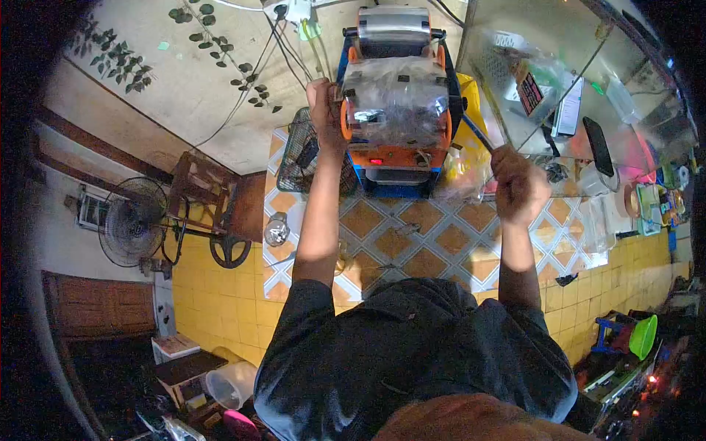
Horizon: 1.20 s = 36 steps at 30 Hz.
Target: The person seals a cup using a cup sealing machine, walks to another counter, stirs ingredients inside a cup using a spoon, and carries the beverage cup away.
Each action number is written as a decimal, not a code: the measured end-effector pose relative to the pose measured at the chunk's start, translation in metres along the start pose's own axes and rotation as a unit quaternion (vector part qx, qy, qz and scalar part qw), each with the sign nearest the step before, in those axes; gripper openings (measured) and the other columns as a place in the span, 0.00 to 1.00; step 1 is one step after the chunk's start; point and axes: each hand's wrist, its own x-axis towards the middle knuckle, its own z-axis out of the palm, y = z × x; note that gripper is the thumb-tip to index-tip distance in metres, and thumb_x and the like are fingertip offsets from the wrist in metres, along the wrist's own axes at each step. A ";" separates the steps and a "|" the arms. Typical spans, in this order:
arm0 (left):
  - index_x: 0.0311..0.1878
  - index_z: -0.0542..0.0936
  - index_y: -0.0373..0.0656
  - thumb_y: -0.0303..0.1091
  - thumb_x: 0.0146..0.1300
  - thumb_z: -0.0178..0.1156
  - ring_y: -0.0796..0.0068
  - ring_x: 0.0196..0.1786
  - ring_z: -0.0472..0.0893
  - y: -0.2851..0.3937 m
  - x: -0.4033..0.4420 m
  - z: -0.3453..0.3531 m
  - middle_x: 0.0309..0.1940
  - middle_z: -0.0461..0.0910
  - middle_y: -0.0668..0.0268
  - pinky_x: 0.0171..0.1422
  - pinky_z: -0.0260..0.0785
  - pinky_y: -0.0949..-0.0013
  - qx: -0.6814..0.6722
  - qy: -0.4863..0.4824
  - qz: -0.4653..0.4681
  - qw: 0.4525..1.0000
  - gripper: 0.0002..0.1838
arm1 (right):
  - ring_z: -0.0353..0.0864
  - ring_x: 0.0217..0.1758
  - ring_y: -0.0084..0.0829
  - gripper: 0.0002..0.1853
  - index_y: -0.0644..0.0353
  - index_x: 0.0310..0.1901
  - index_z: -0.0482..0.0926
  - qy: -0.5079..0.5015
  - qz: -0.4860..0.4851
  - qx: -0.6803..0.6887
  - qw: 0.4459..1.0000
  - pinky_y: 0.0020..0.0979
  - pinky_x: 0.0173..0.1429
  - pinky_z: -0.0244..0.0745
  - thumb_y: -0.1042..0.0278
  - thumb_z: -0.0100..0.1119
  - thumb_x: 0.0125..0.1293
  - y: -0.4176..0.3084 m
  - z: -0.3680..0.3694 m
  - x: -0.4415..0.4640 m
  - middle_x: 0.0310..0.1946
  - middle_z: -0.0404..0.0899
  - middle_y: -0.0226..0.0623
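Observation:
A cup sealing machine (396, 158) with orange and blue sides stands on the tiled table in front of me. Clear film stretches over its top, and a film roll (394, 23) sits at its far end. A small red light shows on its near panel. My left hand (327, 114) is against the machine's left side, its fingers curled at the edge and partly hidden. My right hand (519, 187) is closed around the end of the machine's lever (476, 131), which slants out from the right side.
A green plastic basket (296, 158) sits left of the machine, near a clear cup (276, 229). Yellow and clear plastic bags (471, 121) lie to the right. A glass case (544, 81) and a phone (598, 146) are farther right. Cables (283, 40) hang behind; a fan (132, 220) stands left.

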 end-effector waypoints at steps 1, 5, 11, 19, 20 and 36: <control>0.40 0.71 0.37 0.25 0.67 0.50 0.78 0.38 0.71 0.001 -0.002 0.000 0.36 0.66 0.65 0.36 0.68 0.76 0.000 0.003 -0.001 1.000 0.02 | 0.64 0.19 0.36 0.15 0.68 0.16 0.65 0.012 0.001 0.035 0.999 0.35 0.26 0.57 0.70 0.51 0.57 0.001 -0.001 0.006 0.15 0.66 0.41; 0.37 0.70 0.39 0.27 0.70 0.48 0.80 0.27 0.71 -0.001 -0.002 -0.004 0.34 0.65 0.67 0.28 0.68 0.74 0.054 -0.014 0.080 0.995 0.04 | 0.64 0.15 0.31 0.21 0.71 0.17 0.69 0.019 -0.080 0.024 0.996 0.31 0.21 0.58 0.64 0.49 0.64 0.011 0.014 0.018 0.13 0.66 0.40; 0.48 0.67 0.30 0.25 0.59 0.49 0.59 0.46 0.70 -0.014 -0.002 -0.011 0.42 0.67 0.55 0.53 0.63 0.68 0.127 -0.054 0.082 0.987 0.14 | 0.62 0.14 0.31 0.11 0.69 0.20 0.66 0.118 -0.070 -0.084 0.987 0.34 0.23 0.60 0.76 0.46 0.58 0.015 0.019 0.034 0.13 0.66 0.41; 0.47 0.68 0.32 0.27 0.60 0.51 0.62 0.45 0.70 -0.012 -0.003 -0.018 0.43 0.68 0.55 0.49 0.66 0.67 0.160 -0.068 0.123 0.977 0.13 | 0.62 0.18 0.22 0.13 0.65 0.26 0.73 0.099 0.050 0.002 0.994 0.25 0.22 0.58 0.69 0.46 0.66 0.053 0.010 0.156 0.18 0.68 0.33; 0.47 0.69 0.34 0.27 0.62 0.50 0.64 0.44 0.71 -0.008 -0.008 -0.020 0.41 0.69 0.58 0.47 0.66 0.66 0.183 -0.054 0.110 0.975 0.11 | 0.65 0.20 0.22 0.12 0.66 0.29 0.75 0.090 0.114 0.080 0.986 0.25 0.23 0.60 0.69 0.47 0.68 0.067 -0.001 0.171 0.21 0.70 0.34; 0.65 0.60 0.49 0.59 0.64 0.56 0.62 0.56 0.73 -0.118 -0.278 0.019 0.58 0.69 0.59 0.62 0.63 0.53 -0.361 0.085 -0.538 0.757 0.34 | 0.78 0.35 0.32 0.33 0.67 0.61 0.69 0.014 0.212 -0.301 0.929 0.34 0.37 0.74 0.43 0.47 0.69 0.197 -0.018 0.261 0.35 0.78 0.45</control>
